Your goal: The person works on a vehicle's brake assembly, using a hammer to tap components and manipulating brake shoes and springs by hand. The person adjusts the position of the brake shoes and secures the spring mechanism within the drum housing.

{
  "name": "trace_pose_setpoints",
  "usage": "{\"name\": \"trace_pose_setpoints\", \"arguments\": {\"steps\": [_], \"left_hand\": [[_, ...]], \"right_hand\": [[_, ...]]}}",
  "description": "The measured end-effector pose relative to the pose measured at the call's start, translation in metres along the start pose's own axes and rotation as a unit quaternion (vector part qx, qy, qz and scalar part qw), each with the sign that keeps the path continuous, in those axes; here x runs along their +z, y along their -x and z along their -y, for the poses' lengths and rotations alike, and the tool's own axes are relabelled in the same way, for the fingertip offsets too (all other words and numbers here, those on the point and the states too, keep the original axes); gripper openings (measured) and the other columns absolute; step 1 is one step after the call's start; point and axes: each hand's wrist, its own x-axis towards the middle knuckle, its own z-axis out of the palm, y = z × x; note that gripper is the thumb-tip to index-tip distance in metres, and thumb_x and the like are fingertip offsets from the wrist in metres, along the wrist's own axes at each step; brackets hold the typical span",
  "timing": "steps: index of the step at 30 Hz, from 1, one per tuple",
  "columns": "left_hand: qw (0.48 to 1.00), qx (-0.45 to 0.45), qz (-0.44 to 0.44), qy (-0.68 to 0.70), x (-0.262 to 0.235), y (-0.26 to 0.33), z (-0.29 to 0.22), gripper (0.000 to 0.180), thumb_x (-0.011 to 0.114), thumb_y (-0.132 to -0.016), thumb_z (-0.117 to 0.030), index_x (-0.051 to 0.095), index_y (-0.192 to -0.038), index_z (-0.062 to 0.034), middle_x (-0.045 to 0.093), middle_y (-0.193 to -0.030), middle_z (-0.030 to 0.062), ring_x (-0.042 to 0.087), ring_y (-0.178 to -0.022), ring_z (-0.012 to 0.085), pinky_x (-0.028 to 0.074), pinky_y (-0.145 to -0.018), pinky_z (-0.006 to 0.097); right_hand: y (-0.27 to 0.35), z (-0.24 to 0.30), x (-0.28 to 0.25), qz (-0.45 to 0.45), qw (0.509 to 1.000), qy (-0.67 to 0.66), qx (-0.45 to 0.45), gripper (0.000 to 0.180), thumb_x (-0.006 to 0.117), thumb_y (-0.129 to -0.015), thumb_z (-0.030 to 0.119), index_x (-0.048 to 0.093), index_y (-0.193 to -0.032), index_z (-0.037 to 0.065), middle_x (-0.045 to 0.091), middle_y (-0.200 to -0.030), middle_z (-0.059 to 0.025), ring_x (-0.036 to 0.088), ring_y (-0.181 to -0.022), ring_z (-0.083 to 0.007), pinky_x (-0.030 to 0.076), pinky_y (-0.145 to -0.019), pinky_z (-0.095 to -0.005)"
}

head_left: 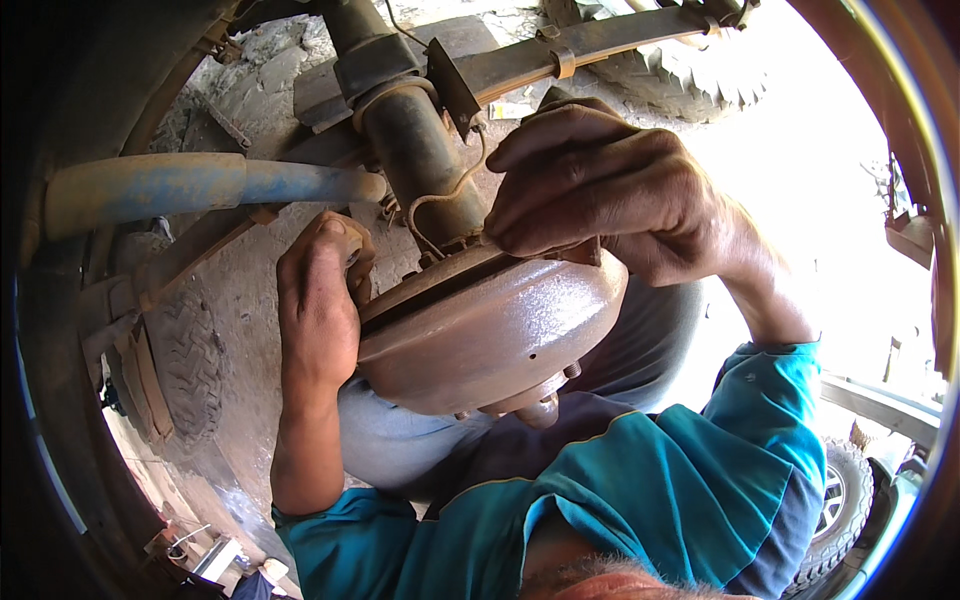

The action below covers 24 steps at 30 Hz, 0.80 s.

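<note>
Metal drum [490, 345] is flanked: left hand [322, 295] is curled by its left side, right hand [610, 195] is bent over it; what is pinched cannot be told.

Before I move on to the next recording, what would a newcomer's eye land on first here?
The big round brown metal drum in the middle stands out first, a bright glint on its right part, with the left hand by its left side and the right hand at its upper right rim. Next come the worn blue tube at the upper left and the teal sleeve at the lower right.
</note>
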Motion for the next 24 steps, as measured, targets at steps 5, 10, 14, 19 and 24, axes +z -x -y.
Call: {"name": "trace_pose_setpoints", "arguments": {"steps": [5,10,14,19,24], "left_hand": [[0.996,0.072,0.036,-0.033,-0.005,-0.004,0.012,0.041,0.039,-0.110,-0.034,0.059,-0.091,-0.0032,0.055,-0.084,0.0037,0.049,-0.081,0.0148,0.042,-0.078,0.030],[0.999,0.040,-0.003,-0.002,0.004,-0.003,0.001,0.035,0.042,-0.111,-0.026,0.056,-0.086,-0.0061,0.049,-0.078,-0.0020,0.042,-0.074,0.0082,0.038,-0.068,0.028],[0.997,-0.048,-0.010,-0.059,-0.007,-0.003,0.010,0.044,0.047,-0.110,-0.037,0.065,-0.119,0.0018,0.060,-0.120,0.0145,0.055,-0.113,0.0232,0.042,-0.102,0.038],[0.997,-0.026,-0.068,0.003,0.009,0.001,0.003,0.035,0.045,-0.110,-0.032,0.060,-0.099,-0.0026,0.051,-0.094,0.0036,0.046,-0.088,0.0149,0.039,-0.080,0.032],[0.999,0.034,0.002,-0.019,-0.002,-0.004,0.003,0.036,0.042,-0.110,-0.027,0.057,-0.088,-0.0037,0.051,-0.079,-0.0008,0.044,-0.075,0.0106,0.041,-0.071,0.031]], "right_hand": [[0.027,0.014,-0.010,0.007,0.994,0.074,0.086,0.037,0.061,-0.084,-0.007,0.079,-0.115,0.003,0.078,-0.113,-0.0143,0.072,-0.108,-0.0337,0.048,-0.110,-0.0513],[-0.006,0.001,0.006,-0.012,1.000,0.013,-0.008,0.027,0.064,-0.088,-0.003,0.077,-0.112,-0.001,0.076,-0.113,-0.0172,0.071,-0.108,-0.0376,0.052,-0.104,-0.0486],[0.003,0.005,-0.007,-0.019,0.997,-0.023,0.073,0.039,0.054,-0.080,-0.014,0.077,-0.109,-0.003,0.076,-0.110,-0.0195,0.072,-0.107,-0.0374,0.058,-0.097,-0.0440],[0.009,0.013,-0.013,-0.054,0.995,-0.006,0.084,0.042,0.051,-0.076,-0.012,0.076,-0.110,-0.003,0.076,-0.106,-0.0187,0.074,-0.107,-0.0362,0.059,-0.097,-0.0429],[0.013,0.012,-0.014,0.015,0.998,0.041,0.043,0.044,0.059,-0.077,-0.006,0.076,-0.116,-0.003,0.077,-0.110,-0.0185,0.074,-0.104,-0.0376,0.056,-0.097,-0.0483]]}}
